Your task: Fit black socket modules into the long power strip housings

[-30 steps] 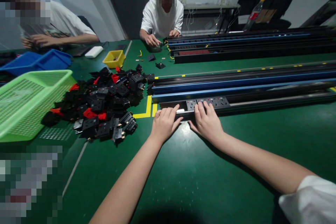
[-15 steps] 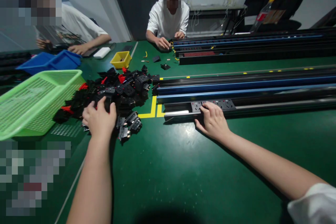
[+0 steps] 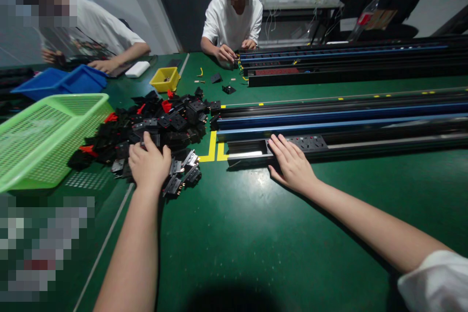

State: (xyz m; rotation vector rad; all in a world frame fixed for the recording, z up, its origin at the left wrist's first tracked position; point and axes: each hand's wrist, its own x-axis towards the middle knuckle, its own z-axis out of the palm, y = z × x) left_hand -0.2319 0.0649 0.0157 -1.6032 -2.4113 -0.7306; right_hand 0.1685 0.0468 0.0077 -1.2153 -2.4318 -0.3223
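Observation:
My left hand (image 3: 149,164) rests on the near edge of a pile of black and red socket modules (image 3: 161,129), its fingers curled around a black module. My right hand (image 3: 291,162) lies flat with fingers stretched out on the nearest long black rail (image 3: 365,144), covering the socket modules (image 3: 310,142) fitted in it. An open slot (image 3: 248,147) in the rail lies just left of my right hand.
A green mesh basket (image 3: 40,136) stands at the left, blue bins (image 3: 54,83) and a yellow bin (image 3: 166,79) behind the pile. More long rails (image 3: 340,107) run to the right. Two other people work at the far side.
My left hand left the rail, swung left to the pile and closed on a module. My right hand stayed on the rail and flattened out.

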